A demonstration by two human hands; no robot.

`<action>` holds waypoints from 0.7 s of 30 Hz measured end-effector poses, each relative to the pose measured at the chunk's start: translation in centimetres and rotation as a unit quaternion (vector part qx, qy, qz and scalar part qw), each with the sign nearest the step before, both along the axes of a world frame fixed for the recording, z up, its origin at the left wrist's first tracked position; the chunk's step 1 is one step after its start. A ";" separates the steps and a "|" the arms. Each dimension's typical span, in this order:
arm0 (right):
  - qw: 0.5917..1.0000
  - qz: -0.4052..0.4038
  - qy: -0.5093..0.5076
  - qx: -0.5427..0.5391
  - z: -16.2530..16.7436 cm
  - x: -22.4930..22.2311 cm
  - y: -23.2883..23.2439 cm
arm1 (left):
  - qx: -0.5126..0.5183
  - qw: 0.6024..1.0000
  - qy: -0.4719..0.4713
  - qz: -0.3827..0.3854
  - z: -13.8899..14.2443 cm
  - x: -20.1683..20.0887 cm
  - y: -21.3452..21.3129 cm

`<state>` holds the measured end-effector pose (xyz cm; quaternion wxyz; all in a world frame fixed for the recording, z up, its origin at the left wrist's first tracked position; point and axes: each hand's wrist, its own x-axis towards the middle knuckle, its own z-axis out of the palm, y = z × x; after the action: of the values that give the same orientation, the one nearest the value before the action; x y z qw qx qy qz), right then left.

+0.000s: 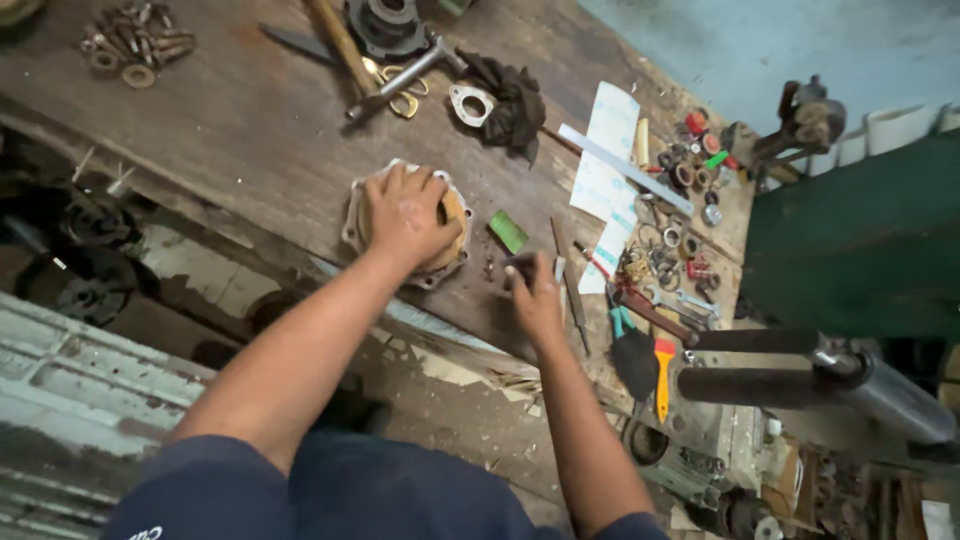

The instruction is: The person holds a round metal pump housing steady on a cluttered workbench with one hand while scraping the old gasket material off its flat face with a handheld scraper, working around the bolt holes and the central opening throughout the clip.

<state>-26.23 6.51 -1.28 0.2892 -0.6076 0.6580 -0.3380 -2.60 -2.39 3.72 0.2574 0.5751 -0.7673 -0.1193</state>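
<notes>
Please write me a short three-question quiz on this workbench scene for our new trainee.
1. True or false: the left hand lies flat on a round metal cover.
2. Which lies between the two hands? A) green card B) hammer C) yellow scraper
3. What do the fingers of the right hand pinch?

Key
1. True.
2. A.
3. A small dark part, too small to tell what it is.
</notes>
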 end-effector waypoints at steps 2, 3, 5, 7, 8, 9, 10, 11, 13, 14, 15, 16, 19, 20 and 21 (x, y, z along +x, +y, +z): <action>1.000 -0.026 -0.003 -0.010 0.6 -0.6 0.4 | 0.002 0.998 -0.046 0.049 0.4 -0.2 0.2; 0.999 -0.011 0.025 -0.030 0.8 -0.6 0.4 | 0.043 0.998 -0.049 0.022 0.5 -0.1 0.2; 0.994 0.004 0.092 -0.054 1.1 -0.1 0.1 | 0.122 0.990 -0.058 -0.033 0.4 0.5 0.0; 0.985 0.016 0.164 -0.058 1.2 1.0 -0.6 | 0.029 0.997 -0.026 -0.066 0.1 1.3 -0.3; 0.984 0.013 0.166 -0.058 1.2 1.5 -1.2 | -0.016 0.997 -0.011 -0.079 0.0 1.5 -0.4; 0.984 0.010 0.168 -0.057 1.2 2.1 -1.7 | -0.031 0.996 -0.004 -0.079 -0.2 1.7 -0.4; 0.984 0.005 0.170 -0.055 1.1 2.5 -2.2 | -0.046 0.996 0.003 -0.080 -0.3 1.7 -0.4; 0.976 0.005 0.209 -0.055 1.0 2.9 -2.7 | -0.060 0.995 0.010 -0.085 -0.4 1.6 -0.4; 0.957 0.007 0.287 -0.047 0.8 3.5 -3.1 | -0.044 0.995 0.025 -0.086 -0.5 1.4 -0.4; 0.952 0.001 0.301 -0.059 0.5 3.7 -3.1 | -0.034 0.995 0.033 -0.087 -0.6 1.4 -0.4; 0.946 -0.005 0.316 -0.070 0.1 3.9 -2.9 | -0.027 0.995 0.035 -0.088 -0.8 1.3 -0.4; 0.940 -0.010 0.332 -0.081 -0.3 4.0 -2.6 | -0.020 0.995 0.038 -0.089 -0.9 1.2 -0.4; 0.950 -0.024 0.310 -0.002 -1.5 4.3 -1.7 | -0.020 0.996 0.041 -0.083 -1.3 1.1 -0.3; 0.948 -0.035 0.315 -0.025 -1.8 4.3 -1.5 | -0.024 0.995 0.040 -0.082 -1.5 1.0 -0.2; 0.945 -0.044 0.322 -0.048 -2.0 4.4 -1.4 | -0.030 0.997 0.033 -0.063 -1.7 0.7 0.0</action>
<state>-21.84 5.11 -3.32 0.0177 -0.6672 0.7254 -0.1681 -1.87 -2.44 2.03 0.2916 0.5137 -0.7961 -0.1312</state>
